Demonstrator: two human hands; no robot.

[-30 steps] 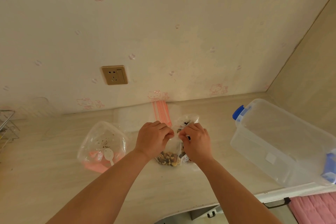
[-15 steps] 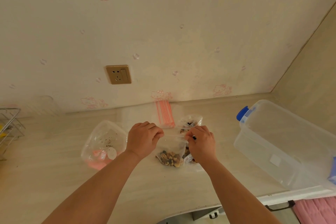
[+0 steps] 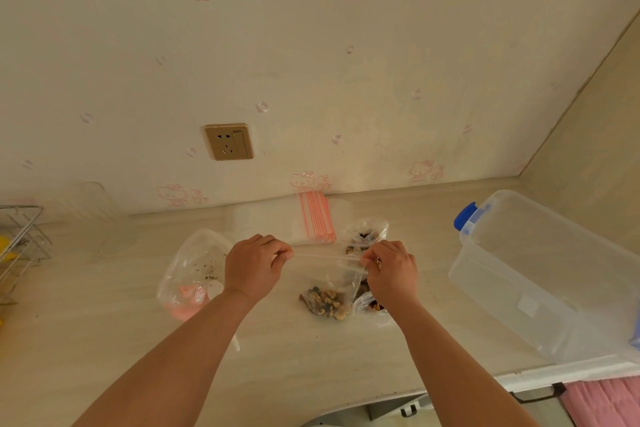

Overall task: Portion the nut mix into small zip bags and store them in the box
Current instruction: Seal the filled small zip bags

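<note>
A small clear zip bag (image 3: 329, 291) with nut mix in its bottom hangs over the counter. My left hand (image 3: 254, 265) pinches the left end of its zip strip and my right hand (image 3: 391, 270) pinches the right end, so the strip is stretched between them. Two more filled small bags lie close by, one behind my right hand (image 3: 367, 234) and one under it (image 3: 372, 307). A stack of flat bags with red zip lines (image 3: 317, 218) lies against the wall. The clear storage box (image 3: 554, 274) with a blue latch stands at the right.
A large, nearly spent clear bag (image 3: 194, 270) with crumbs, something pink and a white spoon lies left of my left hand. A wire rack (image 3: 20, 239) stands at the far left. A wall socket (image 3: 228, 141) is above the counter, whose front edge runs bottom right.
My hands have moved apart along the bag's top, the left one sliding left, so the zip strip now shows stretched between them.
</note>
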